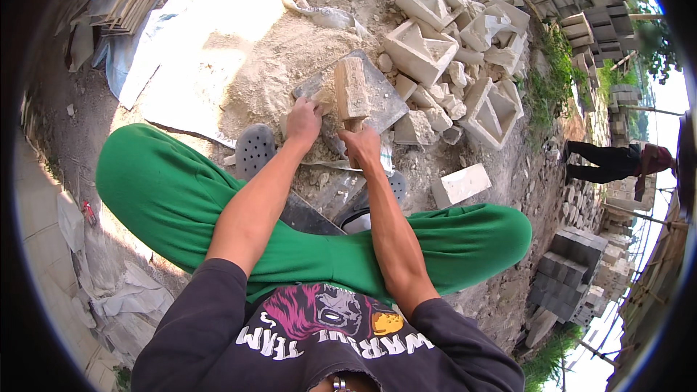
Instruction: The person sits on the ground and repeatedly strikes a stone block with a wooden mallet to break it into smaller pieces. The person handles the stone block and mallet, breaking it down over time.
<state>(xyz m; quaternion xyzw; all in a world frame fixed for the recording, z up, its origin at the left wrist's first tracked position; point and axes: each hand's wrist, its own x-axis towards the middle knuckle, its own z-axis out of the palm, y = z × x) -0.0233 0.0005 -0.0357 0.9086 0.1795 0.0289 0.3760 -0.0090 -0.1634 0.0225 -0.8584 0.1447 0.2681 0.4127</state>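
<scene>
My right hand (361, 147) is wrapped around the handle of a wooden mallet (351, 88), whose thick, dusty block head points away from me. The mallet head is over a flat grey slab (386, 98) lying on the ground between my feet. Just left of the mallet, my left hand (303, 123) has its fingers closed at a small pale chunk (324, 100), low over the slab's left part. The fingertips are partly hidden, and the chunk's full shape does not show. Crumbs and dust lie on the slab.
Several broken pale block moulds or hollow blocks (421, 51) and rubble are heaped to the right. A pale brick (462, 186) lies by my right knee. Boards (131, 0) are stacked at far left. Grey blocks (566, 272) and a standing person (617, 161) are at right.
</scene>
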